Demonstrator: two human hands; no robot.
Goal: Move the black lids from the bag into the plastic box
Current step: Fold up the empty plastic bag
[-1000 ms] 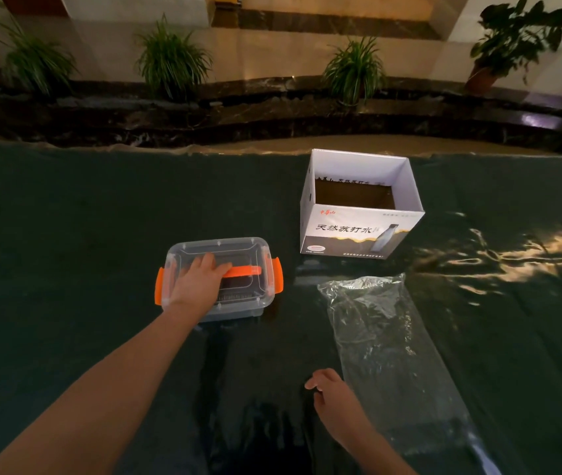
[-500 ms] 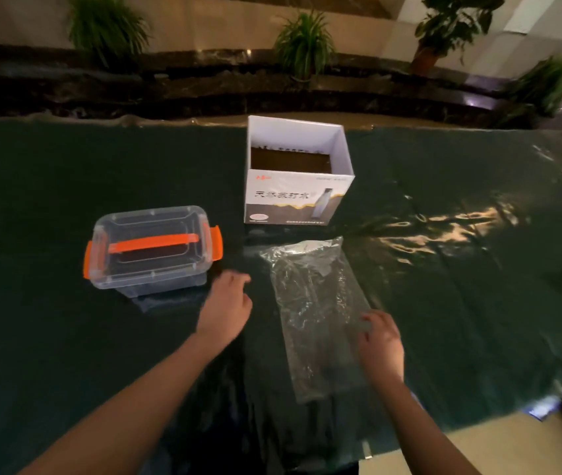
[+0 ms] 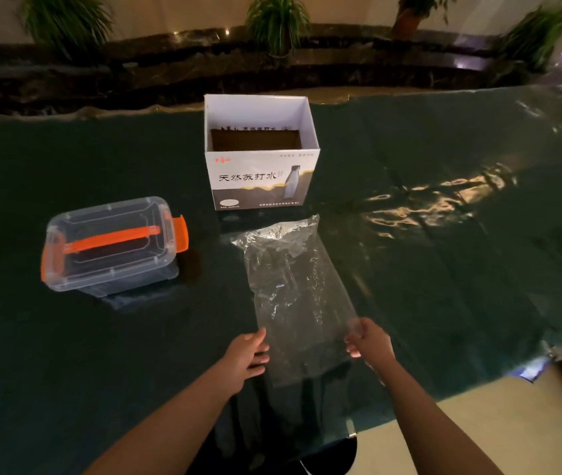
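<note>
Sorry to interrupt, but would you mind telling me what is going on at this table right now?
A person has both hands at the near end of a clear plastic bag lying flat on the dark table cover. The right hand pinches its corner, while the left hand touches the opposite edge. The plastic box with orange latches sits closed to the left, and an open cardboard carton stands behind. I cannot make out any lids in the bag.

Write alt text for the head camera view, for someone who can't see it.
Both hands, left hand and right hand, hold the near end of a clear plastic bag lying on a dark green table cover. A lidded plastic box sits left, an open cardboard box behind.
</note>
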